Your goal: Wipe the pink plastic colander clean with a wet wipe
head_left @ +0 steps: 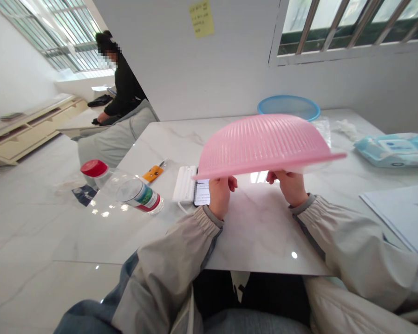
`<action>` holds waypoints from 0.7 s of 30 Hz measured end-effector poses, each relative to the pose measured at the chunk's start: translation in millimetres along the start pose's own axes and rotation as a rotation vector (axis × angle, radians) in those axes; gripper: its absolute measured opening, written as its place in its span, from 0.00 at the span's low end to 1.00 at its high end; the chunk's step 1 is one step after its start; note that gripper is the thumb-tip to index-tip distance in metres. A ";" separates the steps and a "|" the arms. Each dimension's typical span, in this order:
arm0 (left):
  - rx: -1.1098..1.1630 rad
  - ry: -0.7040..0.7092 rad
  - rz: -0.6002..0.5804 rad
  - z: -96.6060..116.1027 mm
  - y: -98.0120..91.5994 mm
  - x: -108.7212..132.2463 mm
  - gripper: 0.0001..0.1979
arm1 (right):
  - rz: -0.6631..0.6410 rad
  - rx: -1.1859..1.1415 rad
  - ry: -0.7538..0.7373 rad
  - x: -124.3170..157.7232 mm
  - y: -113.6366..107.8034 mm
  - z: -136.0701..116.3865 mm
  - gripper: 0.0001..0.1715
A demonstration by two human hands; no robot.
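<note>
A pink plastic colander (264, 141) with slotted sides is held above the table (254, 222), bottom facing up and rim low. My left hand (220, 195) grips the rim's near left part, its fingers curled in under the edge. On the near right, my right hand (290, 186) closes on the same rim with fingers bent. Parts of both hands are hidden by the colander. Just left of my left hand lie a phone (202, 195) with a lit screen and a white device (184, 184) with a cable. The colander covers part of the phone.
A red-capped plastic bottle (144, 197) and an orange key tag (153, 173) are on the left. Behind the colander is a blue round basket (289, 105). Wet wipes (392, 150) and paper sheets (400, 208) lie right. A person (123, 93) sits at another table.
</note>
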State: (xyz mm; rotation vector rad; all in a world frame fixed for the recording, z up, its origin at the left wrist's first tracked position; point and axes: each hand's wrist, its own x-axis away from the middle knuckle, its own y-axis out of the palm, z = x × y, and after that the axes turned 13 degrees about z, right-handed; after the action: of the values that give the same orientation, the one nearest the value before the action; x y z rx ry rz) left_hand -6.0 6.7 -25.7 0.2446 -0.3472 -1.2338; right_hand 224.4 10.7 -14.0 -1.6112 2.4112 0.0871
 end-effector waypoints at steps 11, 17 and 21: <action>-0.081 0.122 0.013 13.1 20.5 9.2 0.18 | 0.122 -0.089 -0.013 1.3 1.5 -11.8 0.41; 0.126 -0.076 -0.017 17.8 25.9 15.4 0.28 | 0.128 -0.110 0.061 2.5 3.5 -12.5 0.42; 0.172 -0.145 0.070 21.7 26.8 15.5 0.27 | 0.169 -0.154 0.071 0.4 3.9 -15.2 0.38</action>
State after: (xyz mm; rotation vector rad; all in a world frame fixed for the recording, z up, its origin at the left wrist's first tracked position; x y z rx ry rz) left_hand 13.4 0.6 6.1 0.2889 -0.5844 -1.1568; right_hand 218.1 9.1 0.4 -1.4910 2.6500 0.2547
